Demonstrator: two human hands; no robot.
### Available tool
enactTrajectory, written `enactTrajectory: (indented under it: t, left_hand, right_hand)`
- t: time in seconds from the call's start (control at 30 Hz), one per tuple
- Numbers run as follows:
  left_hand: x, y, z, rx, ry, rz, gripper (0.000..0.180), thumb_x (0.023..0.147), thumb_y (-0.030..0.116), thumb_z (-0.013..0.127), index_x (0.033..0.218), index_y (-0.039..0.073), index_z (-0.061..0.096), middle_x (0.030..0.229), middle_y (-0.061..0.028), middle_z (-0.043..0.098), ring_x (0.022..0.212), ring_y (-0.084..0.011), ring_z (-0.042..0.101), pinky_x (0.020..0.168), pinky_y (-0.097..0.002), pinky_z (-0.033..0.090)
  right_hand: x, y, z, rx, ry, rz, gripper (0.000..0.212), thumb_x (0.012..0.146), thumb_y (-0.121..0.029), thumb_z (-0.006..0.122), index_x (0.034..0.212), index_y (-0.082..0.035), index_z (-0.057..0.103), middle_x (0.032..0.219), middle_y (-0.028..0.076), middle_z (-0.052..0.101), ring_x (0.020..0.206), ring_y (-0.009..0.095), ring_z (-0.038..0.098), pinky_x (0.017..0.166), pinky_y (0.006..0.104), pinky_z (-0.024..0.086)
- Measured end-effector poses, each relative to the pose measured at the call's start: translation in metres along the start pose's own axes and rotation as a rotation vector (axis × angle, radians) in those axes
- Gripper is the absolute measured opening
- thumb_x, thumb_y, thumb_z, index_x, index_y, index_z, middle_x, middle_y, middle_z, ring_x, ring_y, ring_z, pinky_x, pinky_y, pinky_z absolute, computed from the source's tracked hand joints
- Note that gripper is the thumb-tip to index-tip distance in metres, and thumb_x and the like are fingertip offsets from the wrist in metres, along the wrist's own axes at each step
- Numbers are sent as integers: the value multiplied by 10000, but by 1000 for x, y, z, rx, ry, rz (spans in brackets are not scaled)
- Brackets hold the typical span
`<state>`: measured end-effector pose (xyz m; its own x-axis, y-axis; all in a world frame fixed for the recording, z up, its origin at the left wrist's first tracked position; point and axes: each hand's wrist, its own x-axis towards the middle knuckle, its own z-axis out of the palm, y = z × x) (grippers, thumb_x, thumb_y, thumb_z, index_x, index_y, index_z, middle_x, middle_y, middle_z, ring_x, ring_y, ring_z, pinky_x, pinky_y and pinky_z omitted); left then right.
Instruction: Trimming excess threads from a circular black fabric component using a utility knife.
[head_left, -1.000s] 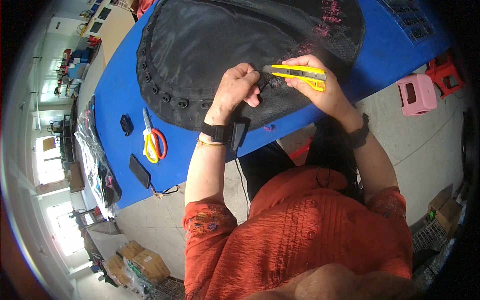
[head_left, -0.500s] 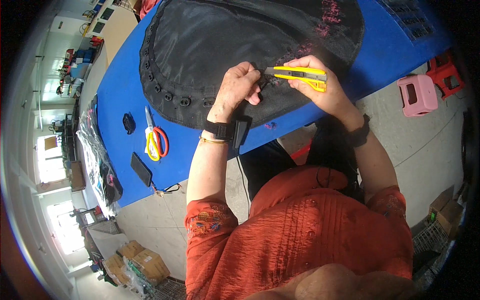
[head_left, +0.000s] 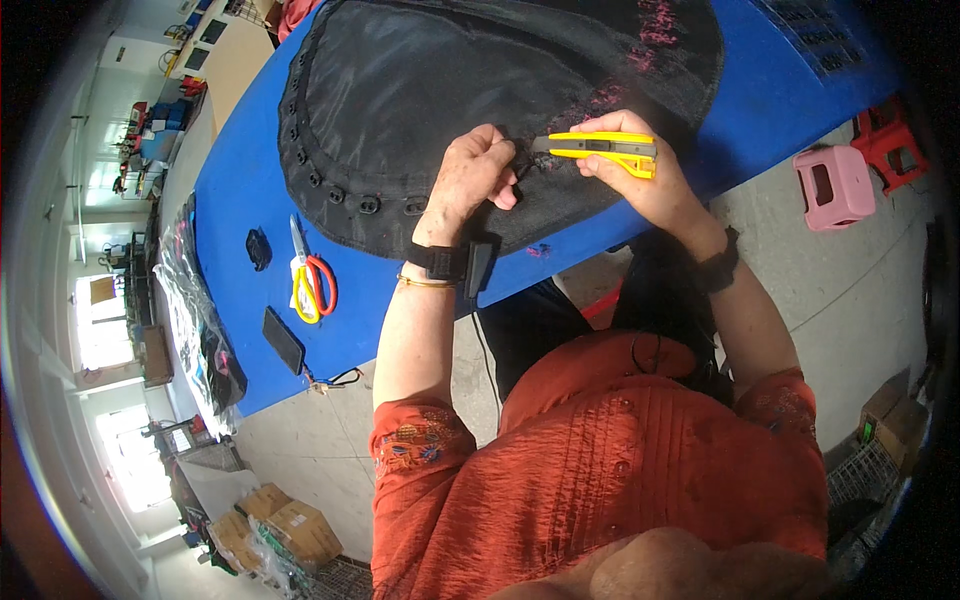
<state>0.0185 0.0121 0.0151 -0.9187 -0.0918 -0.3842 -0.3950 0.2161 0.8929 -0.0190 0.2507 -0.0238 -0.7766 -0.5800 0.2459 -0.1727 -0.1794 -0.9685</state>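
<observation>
A large rounded piece of black fabric [head_left: 430, 100] lies over the blue table, with several dark fittings along its left and near border. My left hand [head_left: 475, 172] pinches a small dark bit at the fabric's near part; what exactly it grips is too small to make out. Closed around a yellow utility knife [head_left: 605, 148], my right hand [head_left: 650, 180] holds the tool level, its blade end toward the left fingers. Pink thread scraps [head_left: 608, 97] are scattered on the fabric near the knife.
On the blue table [head_left: 235, 190] to the left lie scissors [head_left: 312, 283] with red and yellow handles, a dark phone-like slab [head_left: 283, 340] and a small black item [head_left: 258, 248]. A pink stool [head_left: 835, 188] and a red stool [head_left: 890, 150] stand at right. Cardboard boxes [head_left: 290, 525] sit lower left.
The knife has shifted very slightly to the right with my right hand. My left hand keeps its pinch in nearly the same place.
</observation>
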Motion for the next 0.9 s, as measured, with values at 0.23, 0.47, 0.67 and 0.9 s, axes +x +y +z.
enactTrajectory:
  t: [0.23,0.47,0.67,0.9]
  left_hand:
    - [1,-5,-2,-2,1,12,130,955,121,520,851,44,529,647,-50,603,453,-137,595,433,-246,499]
    - [0,0,1,31,28,-19,133,968,151,541,875,57,529,639,-51,606,437,-134,587,407,-249,490]
    - [1,6,3,33,8,-15,126,979,155,538,908,51,525,638,-50,605,419,-130,577,383,-248,486]
    - [2,3,0,33,-8,-14,104,966,112,509,931,16,528,626,-67,601,437,-144,602,399,-258,510]
  right_hand:
    - [2,0,3,-16,58,-82,283,937,-17,635,1207,-10,552,1115,82,647,966,120,652,866,268,537]
    - [4,-2,6,-3,70,-92,301,937,-16,637,1225,-8,549,1116,79,648,970,120,651,869,267,536]
    - [4,2,4,-23,59,-93,312,933,1,633,1230,-7,538,1203,93,616,1000,125,643,896,274,532]
    - [8,2,2,-83,16,-128,318,934,2,630,1236,-3,531,1251,107,599,1060,141,630,927,278,521]
